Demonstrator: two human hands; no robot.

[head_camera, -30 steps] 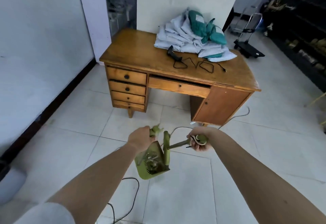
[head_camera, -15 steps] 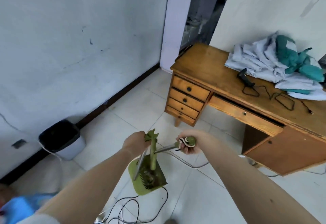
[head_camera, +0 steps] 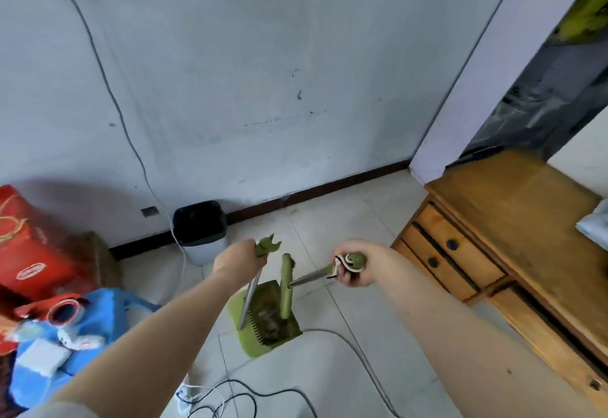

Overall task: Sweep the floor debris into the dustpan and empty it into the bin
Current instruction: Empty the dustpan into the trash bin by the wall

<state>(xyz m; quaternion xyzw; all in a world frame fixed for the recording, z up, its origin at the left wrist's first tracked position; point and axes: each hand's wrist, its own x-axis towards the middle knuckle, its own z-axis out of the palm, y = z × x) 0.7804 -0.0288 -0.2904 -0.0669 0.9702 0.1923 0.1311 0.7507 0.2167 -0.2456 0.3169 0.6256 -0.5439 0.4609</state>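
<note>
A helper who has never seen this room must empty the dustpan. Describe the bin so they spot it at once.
Find the grey wall left of the wooden desk. At its foot, against the dark skirting, stands the bin, where a cable drops down the wall. It alone is a pale tub lined with a black bag.

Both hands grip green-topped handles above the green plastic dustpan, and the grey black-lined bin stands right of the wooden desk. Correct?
No. The head view shows the grey black-lined bin standing left of the wooden desk, by the wall; the rest is right.
</note>
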